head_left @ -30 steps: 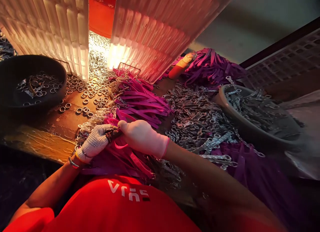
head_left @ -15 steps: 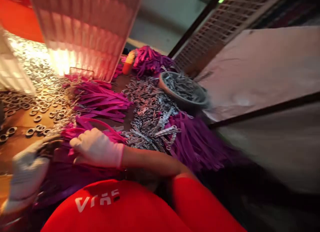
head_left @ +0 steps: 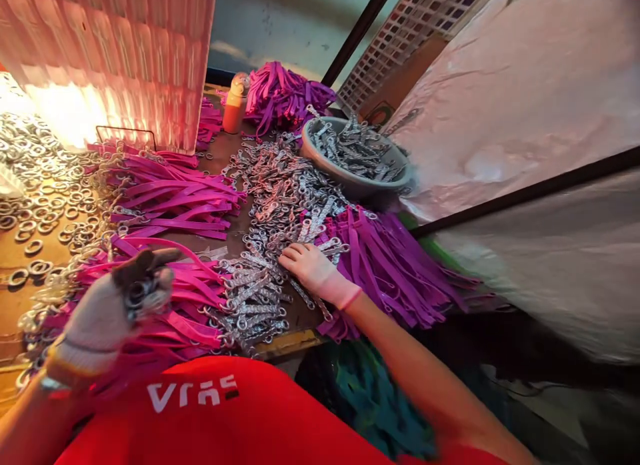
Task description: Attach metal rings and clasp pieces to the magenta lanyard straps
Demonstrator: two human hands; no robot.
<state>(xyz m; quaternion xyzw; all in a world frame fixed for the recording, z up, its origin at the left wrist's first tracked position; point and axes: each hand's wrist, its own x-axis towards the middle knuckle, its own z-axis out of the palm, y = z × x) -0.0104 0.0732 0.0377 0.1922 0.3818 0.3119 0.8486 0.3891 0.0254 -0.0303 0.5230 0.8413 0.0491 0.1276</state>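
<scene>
Several small round metal rings (head_left: 143,294) were grasped in the curled fingers of the left hand (head_left: 107,311), which was covered by a white knitted glove and held above flat magenta straps with metal ends (head_left: 195,291). The right hand (head_left: 320,273), in a thin white glove, was laid on a heap of flat silver metal pieces with looped ends (head_left: 273,185), just beside a bundle of flat purple straps (head_left: 390,265). Its fingers were bent down onto the pieces; whether any was pinched could not be told. More such pieces were heaped in a round grey basin (head_left: 330,171). Loose metal rings (head_left: 40,268) were scattered over the brown tabletop (head_left: 225,150) at the left.
</scene>
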